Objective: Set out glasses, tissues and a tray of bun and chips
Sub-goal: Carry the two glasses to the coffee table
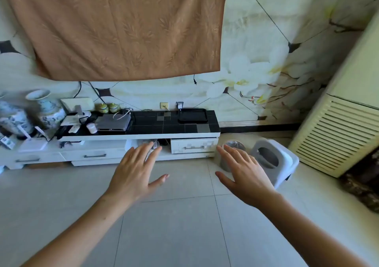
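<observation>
A black tray (192,115) lies empty on the right end of the low cabinet's dark tiled top (155,126). In the open shelf below the top stand clear glasses (155,144), partly hidden behind my left hand. My left hand (136,171) reaches forward over the floor with its fingers straight and spread, holding nothing, its fingertips in front of the glasses. My right hand (241,173) is stretched out the same way, empty, to the right of the left one. No tissues, bun or chips can be seen.
A grey set-top box (113,122), a small white cup (91,128), two green jars (108,108) and blue-and-white vases (49,111) crowd the cabinet's left part. A waste bin (233,154) and a white stool (274,160) stand on the floor at right, beside a standing air conditioner (338,131).
</observation>
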